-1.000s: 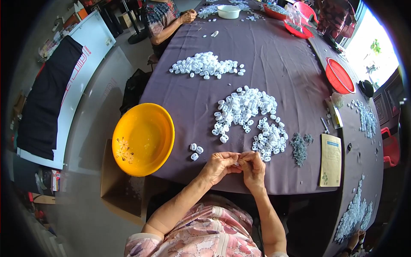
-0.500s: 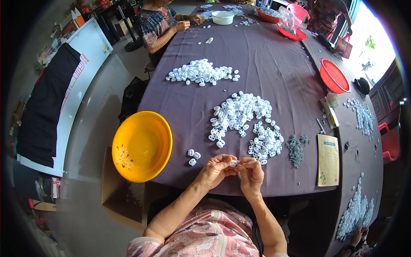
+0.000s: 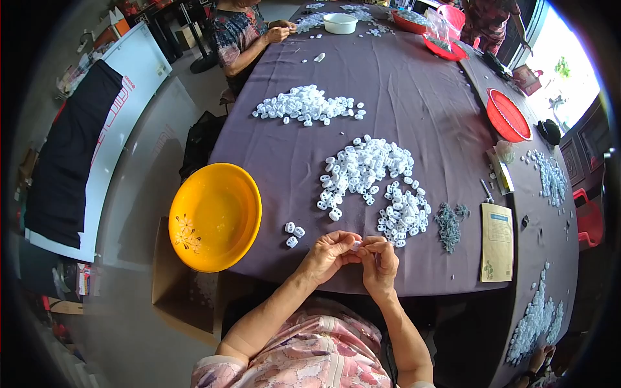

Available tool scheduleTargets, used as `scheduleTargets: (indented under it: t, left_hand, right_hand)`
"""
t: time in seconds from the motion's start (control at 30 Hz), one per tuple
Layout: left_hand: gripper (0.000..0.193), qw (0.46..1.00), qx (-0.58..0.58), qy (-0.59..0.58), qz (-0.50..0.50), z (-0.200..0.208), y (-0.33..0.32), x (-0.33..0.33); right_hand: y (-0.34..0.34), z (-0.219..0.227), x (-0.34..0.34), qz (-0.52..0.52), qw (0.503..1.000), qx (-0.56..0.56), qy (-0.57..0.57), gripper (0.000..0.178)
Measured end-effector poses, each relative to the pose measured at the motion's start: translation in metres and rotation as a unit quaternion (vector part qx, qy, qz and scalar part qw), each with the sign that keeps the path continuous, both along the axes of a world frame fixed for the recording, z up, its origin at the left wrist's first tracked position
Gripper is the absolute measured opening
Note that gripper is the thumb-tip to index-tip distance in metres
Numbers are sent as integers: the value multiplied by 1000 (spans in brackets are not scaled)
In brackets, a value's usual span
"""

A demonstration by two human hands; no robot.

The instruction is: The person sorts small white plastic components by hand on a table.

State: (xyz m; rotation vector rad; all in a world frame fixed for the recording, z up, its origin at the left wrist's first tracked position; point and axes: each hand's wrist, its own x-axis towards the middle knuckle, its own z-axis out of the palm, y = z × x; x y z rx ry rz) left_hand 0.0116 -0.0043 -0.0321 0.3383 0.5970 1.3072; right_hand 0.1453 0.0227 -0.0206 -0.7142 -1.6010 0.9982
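Near the table's front edge, my left hand (image 3: 327, 257) pinches a small white plastic piece (image 3: 356, 245) between thumb and fingertips. Up against that piece are the closed fingertips of my right hand (image 3: 380, 264); whatever they grip is too small to make out. Just beyond my hands lies a small heap of white oval pieces (image 3: 402, 216) with dark holes. A bigger heap (image 3: 365, 165) of the same kind adjoins it. Three or so loose white pieces (image 3: 294, 234) lie left of my left hand. Tiny grey parts (image 3: 447, 227) are piled to the right.
A yellow basin (image 3: 223, 213) stands at the left table edge, above a cardboard box (image 3: 174, 297). Another white heap (image 3: 307, 105) lies farther off. At right are a tan booklet (image 3: 496, 242) and a red basket (image 3: 508, 115). A person (image 3: 236, 39) works at far left.
The view has shifted slightly. My two hands stay together at the white piece, and its visible part looks a little different. The far-left person's hands have moved slightly.
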Motion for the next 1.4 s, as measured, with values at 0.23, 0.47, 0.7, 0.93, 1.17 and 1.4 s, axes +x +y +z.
scheduleTargets:
  t: [0.23,0.47,0.7,0.93,1.17,1.4]
  left_hand:
    - [16,1000,-10,-5,3,2,0,2]
    - [17,1000,-2,-9,7,-1,0,1]
    - [11,999,-28,-14,38,2,0,6]
    - [11,998,-40,-6,49,5,-1,7]
    - [15,999,-33,-7,24,5,0,5]
    - [15,999,-42,-4,4,8,-1,4]
  right_hand:
    - [0,0,-1,-27,998,40,-36,17]
    - [1,4,-2,-47,992,83,-79,20]
    - [0,8,-4,-65,986,118,-103,21]
    - [-1,5,-6,-82,983,114,-114,21]
    - [2,7,-3,-47,996,44,-65,19]
    - [3,8,0,-44,994,67,-80,19]
